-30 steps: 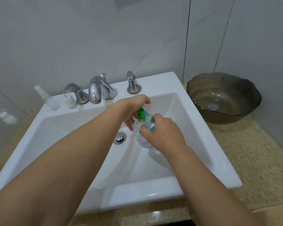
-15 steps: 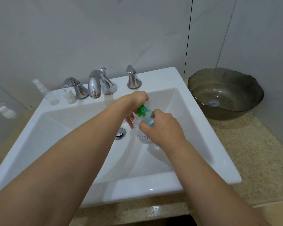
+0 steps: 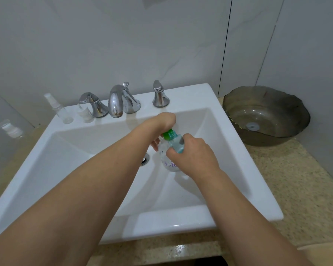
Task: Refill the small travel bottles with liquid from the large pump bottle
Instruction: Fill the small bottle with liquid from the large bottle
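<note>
The large clear pump bottle, with purple lettering and a green pump head, is held over the white sink basin. My left hand curls over the pump head, its fingers reaching down around the bottle's neck. My right hand grips a small clear travel bottle with bluish liquid, pressed against the pump's spout. My right hand hides most of the large bottle's lower part. Another travel spray bottle and a short one stand on the sink ledge at the back left.
The chrome faucet and its two handles line the back ledge. The drain lies just left of the bottle. A small capped bottle sits at the far left. A brown glass bowl rests on the speckled counter at right.
Both hands keep the same hold on the bottles over the basin. The whole scene has shifted slightly in the view as my head moved.
</note>
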Demonstrator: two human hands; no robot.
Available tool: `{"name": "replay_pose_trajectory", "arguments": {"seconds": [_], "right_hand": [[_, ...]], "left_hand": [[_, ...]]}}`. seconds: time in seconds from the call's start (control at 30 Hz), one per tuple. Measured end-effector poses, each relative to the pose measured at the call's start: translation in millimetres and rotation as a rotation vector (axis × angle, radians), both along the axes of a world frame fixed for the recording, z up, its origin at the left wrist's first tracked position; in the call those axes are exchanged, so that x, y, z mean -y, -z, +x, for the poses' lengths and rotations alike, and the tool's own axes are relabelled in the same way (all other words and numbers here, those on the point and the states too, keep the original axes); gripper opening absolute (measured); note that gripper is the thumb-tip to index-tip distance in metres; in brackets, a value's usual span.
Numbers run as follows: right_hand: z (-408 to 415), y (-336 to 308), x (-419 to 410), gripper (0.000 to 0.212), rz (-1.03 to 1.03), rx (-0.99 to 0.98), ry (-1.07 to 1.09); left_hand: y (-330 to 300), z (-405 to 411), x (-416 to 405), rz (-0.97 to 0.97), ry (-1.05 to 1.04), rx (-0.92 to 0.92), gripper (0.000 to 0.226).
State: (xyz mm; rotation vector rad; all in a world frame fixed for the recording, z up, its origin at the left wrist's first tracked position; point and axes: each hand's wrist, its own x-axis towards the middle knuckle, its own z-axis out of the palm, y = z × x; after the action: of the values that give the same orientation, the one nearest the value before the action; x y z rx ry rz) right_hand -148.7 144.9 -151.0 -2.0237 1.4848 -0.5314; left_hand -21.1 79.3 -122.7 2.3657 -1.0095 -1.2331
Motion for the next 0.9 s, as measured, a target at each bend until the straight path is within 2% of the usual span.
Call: {"name": "replay_pose_trajectory", "arguments": {"seconds": [0.17,0.33,0.67,0.9], "right_hand": [[-0.6,-0.9,0.0,0.032,-0.042,0.024,0.008],[-1.1,0.4,-0.7,0.031,-0.069,0.044,0.001],[-0.9,4.1,1.0,0.035,-0.031,0.021,-0.020],[0.1,6.2,1.9,0.034,0.000,-0.018,-0.042]], "left_hand": [[-13.1,7.4,2.3,0.123,0.095,-0.078,0.063],[-18.5,11.0,3.4,0.186,0.115,-0.132,0.068],[-8.4,0.6,-0.6,0.090,0.030,-0.029,0.048],[-1.4,-7.2,1.8,0.034,-0.040,0.017,0.043]]}}
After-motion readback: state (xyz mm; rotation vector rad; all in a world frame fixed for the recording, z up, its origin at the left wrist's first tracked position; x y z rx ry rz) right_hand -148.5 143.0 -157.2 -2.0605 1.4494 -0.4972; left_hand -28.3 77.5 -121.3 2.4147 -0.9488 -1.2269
